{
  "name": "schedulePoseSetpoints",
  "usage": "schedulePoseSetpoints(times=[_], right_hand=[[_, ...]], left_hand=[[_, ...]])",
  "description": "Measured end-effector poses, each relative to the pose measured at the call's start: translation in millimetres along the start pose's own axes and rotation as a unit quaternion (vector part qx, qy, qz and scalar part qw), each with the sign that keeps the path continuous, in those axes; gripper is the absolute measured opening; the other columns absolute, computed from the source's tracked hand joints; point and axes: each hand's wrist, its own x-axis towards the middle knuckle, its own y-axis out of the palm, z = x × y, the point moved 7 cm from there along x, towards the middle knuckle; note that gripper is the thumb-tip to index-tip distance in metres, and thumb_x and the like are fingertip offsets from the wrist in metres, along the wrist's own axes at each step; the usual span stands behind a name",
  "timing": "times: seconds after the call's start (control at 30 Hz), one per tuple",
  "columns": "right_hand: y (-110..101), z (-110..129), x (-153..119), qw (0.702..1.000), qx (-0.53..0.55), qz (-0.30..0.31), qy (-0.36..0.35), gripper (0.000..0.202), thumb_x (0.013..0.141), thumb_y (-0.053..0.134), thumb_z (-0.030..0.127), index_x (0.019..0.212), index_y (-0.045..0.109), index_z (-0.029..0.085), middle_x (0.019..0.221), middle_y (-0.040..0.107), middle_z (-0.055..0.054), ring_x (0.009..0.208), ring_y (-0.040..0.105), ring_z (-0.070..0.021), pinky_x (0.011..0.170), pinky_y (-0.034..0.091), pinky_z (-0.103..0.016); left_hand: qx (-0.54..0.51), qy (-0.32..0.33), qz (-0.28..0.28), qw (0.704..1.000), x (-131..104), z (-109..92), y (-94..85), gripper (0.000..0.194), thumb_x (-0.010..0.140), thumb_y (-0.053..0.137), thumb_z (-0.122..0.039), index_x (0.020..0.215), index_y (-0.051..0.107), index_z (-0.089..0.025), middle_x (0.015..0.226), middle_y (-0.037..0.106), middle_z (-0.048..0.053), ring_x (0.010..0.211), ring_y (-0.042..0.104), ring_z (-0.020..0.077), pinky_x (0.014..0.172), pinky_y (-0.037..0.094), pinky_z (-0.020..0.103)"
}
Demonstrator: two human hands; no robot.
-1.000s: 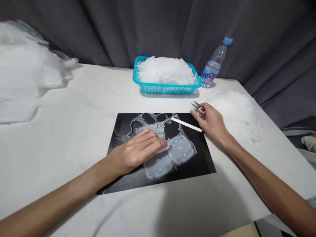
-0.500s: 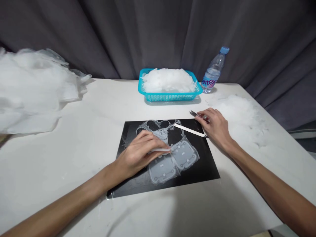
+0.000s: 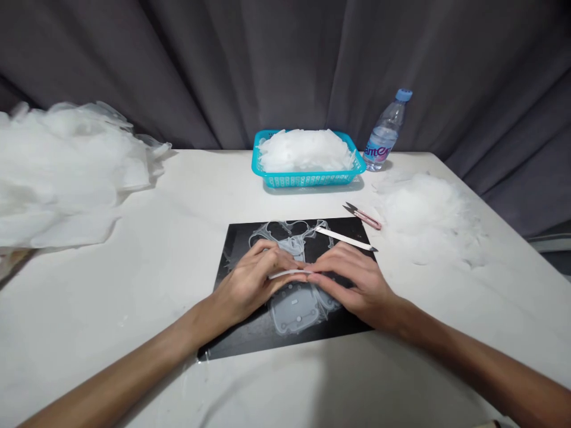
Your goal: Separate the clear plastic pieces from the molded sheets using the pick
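My left hand (image 3: 252, 272) pinches a thin translucent piece (image 3: 288, 273), seen edge-on as a pale curved strip above the black mat (image 3: 243, 339). At its right end my right hand (image 3: 357, 278) closes thumb and fingers on the same piece. Beneath the hands lies a translucent moulded sheet (image 3: 292, 309) with rounded panels, partly covered by my right hand. Curly cut-out trimmings (image 3: 288, 229) spread over the mat's far part. A white pen-like tool with a dark end (image 3: 345, 238) rests just beyond my right hand. Pink-handled thread snips (image 3: 363, 217) lie on the table.
At the back stands a turquoise basket (image 3: 312, 180) heaped with white translucent pieces, beside a water bottle (image 3: 383, 135). A large pile of translucent sheets (image 3: 66, 172) covers the left side. Another whitish heap (image 3: 430, 217) is at the right. A dark curtain (image 3: 285, 59) hangs behind the table.
My right hand has let go of the thread snips, leaving them on the table, and moved left and nearer to grip the translucent piece. My left hand keeps its hold.
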Motion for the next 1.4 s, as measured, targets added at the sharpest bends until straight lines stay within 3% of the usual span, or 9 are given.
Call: schedulePoseSetpoints(times=[0.2,0.33,0.5,0.7,0.93,1.17,1.27,1.4], right_hand=[[-11,11,-1,0.986,-0.129,-0.04,-0.102,0.012,0.096,0.069,0.009,0.106,0.07,0.017,0.09,0.078,-0.005,0.082,0.067,-0.0176,0.074,0.058,-0.034],[-17,19,-1,0.968,-0.199,-0.052,-0.143,0.014,0.094,0.072,0.01,0.104,0.071,0.019,0.092,0.079,-0.003,0.081,0.067,-0.0176,0.076,0.059,-0.033],[-18,17,-3,0.969,-0.201,-0.045,-0.134,0.012,0.092,0.075,0.01,0.101,0.07,0.018,0.092,0.079,-0.003,0.084,0.067,-0.0175,0.078,0.058,-0.032],[-13,17,0,0.973,-0.197,-0.009,-0.121,0.017,0.097,0.067,0.01,0.113,0.068,0.016,0.095,0.08,-0.003,0.079,0.069,-0.0155,0.075,0.057,-0.031],[-13,14,3,0.982,-0.151,-0.008,-0.109,0.012,0.097,0.064,0.008,0.099,0.065,0.019,0.086,0.076,-0.002,0.076,0.066,-0.0149,0.071,0.055,-0.03],[-16,5,-2,0.992,-0.112,-0.019,-0.063,0.011,0.096,0.068,0.012,0.101,0.062,0.02,0.08,0.071,-0.001,0.071,0.062,-0.0141,0.068,0.053,-0.028],[-15,7,-1,0.989,-0.127,-0.005,-0.075,0.016,0.096,0.068,0.012,0.11,0.063,0.019,0.082,0.072,-0.001,0.069,0.061,-0.0143,0.068,0.052,-0.028],[-11,12,2,0.988,-0.116,0.025,-0.098,0.014,0.095,0.064,0.006,0.101,0.063,0.019,0.084,0.073,-0.002,0.073,0.062,-0.0148,0.07,0.051,-0.028]], left_hand=[[0.025,0.017,0.039,0.999,2,-3,4.0,0.009,0.107,0.059,-0.027,0.112,0.058,-0.02,0.1,0.081,0.005,0.089,0.076,0.0164,0.09,0.055,0.037],[0.049,0.023,0.073,0.996,1,-5,6.6,0.016,0.108,0.056,-0.022,0.123,0.056,-0.018,0.109,0.081,0.008,0.096,0.076,0.0163,0.096,0.052,0.037],[0.05,0.023,0.094,0.994,2,-6,8.6,0.017,0.107,0.056,-0.016,0.124,0.055,-0.017,0.118,0.08,0.011,0.099,0.075,0.0166,0.098,0.051,0.037],[0.064,0.036,0.072,0.995,6,-8,6.8,0.006,0.109,0.054,-0.02,0.112,0.058,-0.017,0.1,0.082,0.006,0.09,0.075,0.0155,0.095,0.052,0.035],[0.064,0.032,0.086,0.994,7,-11,6.7,0.007,0.109,0.054,-0.02,0.109,0.06,-0.017,0.116,0.081,0.011,0.092,0.077,0.0149,0.094,0.051,0.034],[0.083,0.042,0.076,0.993,7,-12,7.7,0.003,0.107,0.056,-0.018,0.105,0.057,-0.018,0.111,0.082,0.009,0.088,0.076,0.0151,0.091,0.051,0.035],[0.089,0.05,0.069,0.992,8,-13,6.5,0.004,0.108,0.054,-0.018,0.107,0.058,-0.018,0.104,0.083,0.007,0.087,0.076,0.0146,0.09,0.051,0.034],[0.087,0.047,0.073,0.992,8,-14,6.4,0.004,0.108,0.054,-0.019,0.106,0.057,-0.018,0.109,0.083,0.01,0.089,0.077,0.0143,0.091,0.051,0.033]])
